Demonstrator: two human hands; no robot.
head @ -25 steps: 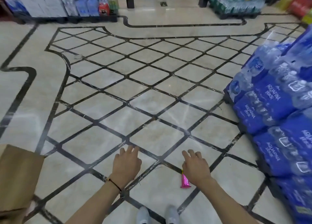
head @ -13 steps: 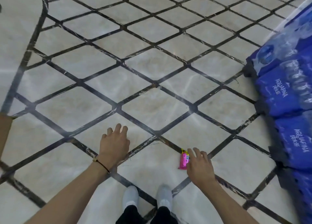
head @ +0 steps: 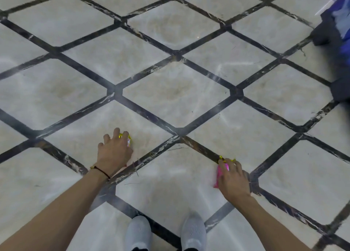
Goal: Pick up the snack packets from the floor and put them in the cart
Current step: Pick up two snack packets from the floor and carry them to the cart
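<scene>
Two snack packets lie on the marble floor, pink with yellow ends. My left hand [head: 114,152] covers the left snack packet [head: 129,141], fingers curled over its far end; only a yellow and pink tip shows past the fingers. Over the right snack packet [head: 219,175] my right hand [head: 233,177] reaches down, its fingers curled round the packet's yellow top, with the pink side showing left of the hand. The cart is not in view.
Blue shrink-wrapped water packs [head: 342,23] on a dark pallet stand at the upper right edge. My grey shoes [head: 139,231] are at the bottom, just behind the hands. The tiled floor [head: 170,91] with dark diagonal lines stretches ahead.
The view has dropped closer to the floor. My left hand has come down onto a second packet, and my right hand has closed its fingers over the pink packet it was reaching for.
</scene>
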